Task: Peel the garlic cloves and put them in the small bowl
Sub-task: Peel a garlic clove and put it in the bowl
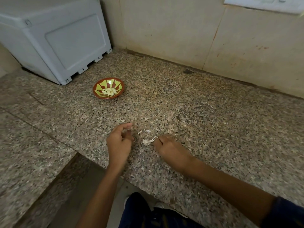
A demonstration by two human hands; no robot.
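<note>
While the right hand [171,150] pinched white papery garlic skin [148,141] at its fingertips, the left hand [119,142] curled loosely, empty. Small red-and-yellow patterned bowl [98,94] of peeled garlic cloves [109,91] sat well beyond the fingers.

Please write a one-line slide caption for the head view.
Right hand pinches garlic skin on the counter; peeled cloves fill the bowl.

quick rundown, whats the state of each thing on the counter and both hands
small bowl: upright on the counter, holding a heap of peeled cloves
peeled cloves: in the bowl's middle
garlic skin: loose on the counter at the right hand's fingertips
skin bits: scattered between the hands
left hand: fingers curled; whether it holds anything is unclear
right hand: fingers curled, knuckles up, touching or pinching the skin
grey box: closed, by the wall
</note>
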